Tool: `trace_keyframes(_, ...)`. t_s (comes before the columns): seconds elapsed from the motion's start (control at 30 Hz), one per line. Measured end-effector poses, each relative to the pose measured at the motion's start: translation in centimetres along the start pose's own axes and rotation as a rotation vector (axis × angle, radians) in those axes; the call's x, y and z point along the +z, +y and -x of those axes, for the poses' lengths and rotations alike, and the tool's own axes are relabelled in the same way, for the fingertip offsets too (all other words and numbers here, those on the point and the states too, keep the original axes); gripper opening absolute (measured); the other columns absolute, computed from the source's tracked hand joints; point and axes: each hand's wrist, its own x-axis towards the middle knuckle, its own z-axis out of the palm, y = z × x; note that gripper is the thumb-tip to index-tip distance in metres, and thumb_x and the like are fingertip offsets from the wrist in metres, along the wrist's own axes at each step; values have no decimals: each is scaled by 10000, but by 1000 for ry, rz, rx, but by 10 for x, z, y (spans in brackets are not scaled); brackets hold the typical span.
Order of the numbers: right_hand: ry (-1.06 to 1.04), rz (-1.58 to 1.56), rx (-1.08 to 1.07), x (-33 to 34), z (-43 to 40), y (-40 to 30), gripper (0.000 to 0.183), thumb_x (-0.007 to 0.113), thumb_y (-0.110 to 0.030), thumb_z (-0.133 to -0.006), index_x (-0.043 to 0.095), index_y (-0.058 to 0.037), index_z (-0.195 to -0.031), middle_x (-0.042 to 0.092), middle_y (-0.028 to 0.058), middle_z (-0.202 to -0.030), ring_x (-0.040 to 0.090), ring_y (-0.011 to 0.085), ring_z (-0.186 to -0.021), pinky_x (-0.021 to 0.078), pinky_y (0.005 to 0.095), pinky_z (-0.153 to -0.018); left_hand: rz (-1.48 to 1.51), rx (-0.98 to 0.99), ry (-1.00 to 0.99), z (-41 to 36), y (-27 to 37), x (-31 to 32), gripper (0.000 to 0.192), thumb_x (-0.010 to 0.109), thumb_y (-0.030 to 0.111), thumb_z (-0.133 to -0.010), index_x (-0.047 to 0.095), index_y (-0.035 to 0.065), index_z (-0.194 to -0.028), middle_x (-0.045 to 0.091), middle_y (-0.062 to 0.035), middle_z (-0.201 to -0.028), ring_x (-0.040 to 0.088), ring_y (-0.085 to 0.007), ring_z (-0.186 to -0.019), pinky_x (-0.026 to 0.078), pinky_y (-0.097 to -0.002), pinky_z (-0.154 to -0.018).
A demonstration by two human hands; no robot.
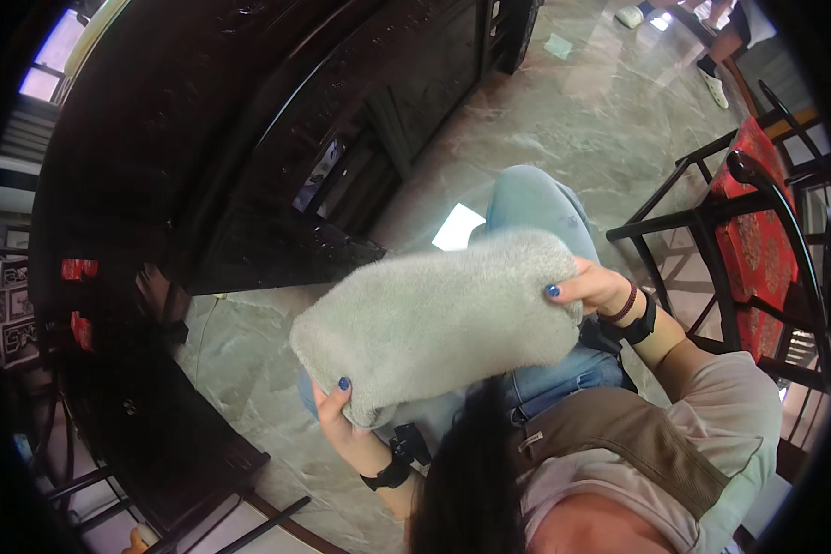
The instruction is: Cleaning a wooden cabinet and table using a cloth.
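Note:
A light grey plush cloth (436, 318), folded into a thick oblong, is stretched between both hands above my bent knees. My left hand (336, 415) grips its lower left corner, the thumb with a blue nail lying on top. At the cloth's right end, my right hand (588, 287) pinches the edge, thumb on top and fingers hidden behind. Both wrists carry black straps, and a reddish beaded bracelet sits on the right one. Under the cloth my legs in blue jeans (540, 201) are partly covered.
Dark carved wooden furniture (249, 138) stands ahead and to the left. On the right is a dark wooden chair (706, 215) with a red patterned cushion (755, 215). Marble-look tiles (526, 124) cover the floor. Another person's legs (724, 55) show at the top right.

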Motion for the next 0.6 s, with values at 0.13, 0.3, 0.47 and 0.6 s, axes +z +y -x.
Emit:
trace_keyframes(0.13, -190, -257, -247, -1, 2, 2, 574, 559, -74, -820, 304, 48, -1319, 432, 183, -1294, 452, 287, -1178, 388, 391, -964, -45, -27, -129, -2, -2, 14, 659, 557, 98, -777, 244, -33, -1341, 367, -221, -1321, 425, -366, -1176, 363, -472, -974)
trace_keyframes(0.3, -484, -346, -444, 15, -16, 2, 718, 637, -77, -731, 272, 52, -1336, 387, 186, -1333, 404, 288, -1215, 321, 383, -1008, 266, -263, -23, -13, -46, 28, 716, 479, 411, -847, 225, -14, -1364, 306, -198, -1386, 338, -340, -1251, 265, -471, -1032)
trace_keyframes(0.47, -491, -535, -491, 18, -15, 7, 677, 634, -85, -738, 302, 41, -1314, 422, 212, -1286, 454, 310, -1171, 405, 414, -956, 311, -569, -183, 0, -97, 64, 915, 396, 661, -798, 162, 3, -1390, 218, -181, -1436, 228, -328, -1313, 169, -463, -1070)
trace_keyframes(0.6, -320, -580, -431, 14, -2, 5, 645, 620, -92, -755, 310, 28, -1308, 430, 221, -1269, 476, 319, -1147, 439, 436, -924, 280, -721, -317, 6, -126, 73, 1026, 379, 752, -734, 111, 23, -1404, 169, -158, -1453, 230, -322, -1311, 194, -453, -1065)
